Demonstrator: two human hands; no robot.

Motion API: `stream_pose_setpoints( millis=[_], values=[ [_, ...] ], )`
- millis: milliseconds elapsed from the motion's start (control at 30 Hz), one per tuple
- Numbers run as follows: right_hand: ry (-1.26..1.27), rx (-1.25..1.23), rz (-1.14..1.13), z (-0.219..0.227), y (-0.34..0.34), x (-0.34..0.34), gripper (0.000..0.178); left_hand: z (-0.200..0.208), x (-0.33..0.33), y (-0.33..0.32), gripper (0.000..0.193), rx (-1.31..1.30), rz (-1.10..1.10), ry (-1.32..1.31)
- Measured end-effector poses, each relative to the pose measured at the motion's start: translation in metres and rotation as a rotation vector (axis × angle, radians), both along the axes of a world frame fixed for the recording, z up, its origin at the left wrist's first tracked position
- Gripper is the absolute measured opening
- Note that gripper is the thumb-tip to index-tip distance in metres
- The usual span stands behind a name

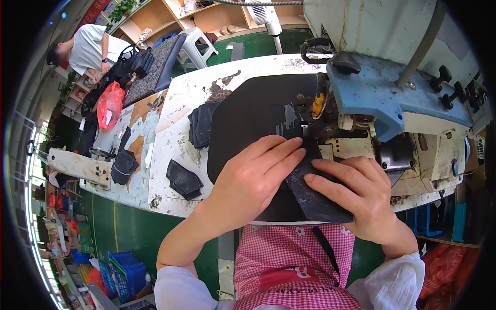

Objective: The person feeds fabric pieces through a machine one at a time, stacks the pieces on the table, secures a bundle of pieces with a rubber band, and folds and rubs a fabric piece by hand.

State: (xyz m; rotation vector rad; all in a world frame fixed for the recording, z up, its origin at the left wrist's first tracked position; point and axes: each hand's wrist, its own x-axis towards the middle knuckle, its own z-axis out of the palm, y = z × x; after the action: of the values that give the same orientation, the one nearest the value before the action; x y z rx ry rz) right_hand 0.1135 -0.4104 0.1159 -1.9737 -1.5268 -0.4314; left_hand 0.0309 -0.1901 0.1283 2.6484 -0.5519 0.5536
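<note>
A dark, flat piece of sheet material, its surface scuffed, lies on a black work plate under the machine head. My left hand rests at its left edge, fingers stretched out close together with the tips by the working point. From the other side, my right hand lies over the piece with its fingers extended and slightly apart; part of its underside is hidden. Just beyond my fingertips is the blue and white machine, with a dirty, partly yellow part above the plate.
Stacked dark pieces and another small stack lie on the white table to the left. Further left are a red plastic bag and a person in a white shirt. A white stool stands behind.
</note>
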Motion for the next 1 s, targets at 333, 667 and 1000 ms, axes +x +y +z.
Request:
stream_pose_setpoints(
  millis=[333, 667, 1000],
  values=[
    [-0.020, -0.008, 0.024, -0.004, 0.004, -0.002, 0.059, -0.001, 0.001, -0.003, 0.050, 0.043, 0.023, -0.050],
    [-0.007, 0.041, 0.027, -0.003, 0.007, -0.002, 0.056, -0.002, 0.000, -0.002, 0.051, 0.076, 0.037, -0.022],
    [0.043, 0.030, 0.023, 0.000, 0.010, -0.004, 0.050, -0.002, 0.003, 0.000, 0.052, 0.064, 0.022, -0.053]
  ],
)
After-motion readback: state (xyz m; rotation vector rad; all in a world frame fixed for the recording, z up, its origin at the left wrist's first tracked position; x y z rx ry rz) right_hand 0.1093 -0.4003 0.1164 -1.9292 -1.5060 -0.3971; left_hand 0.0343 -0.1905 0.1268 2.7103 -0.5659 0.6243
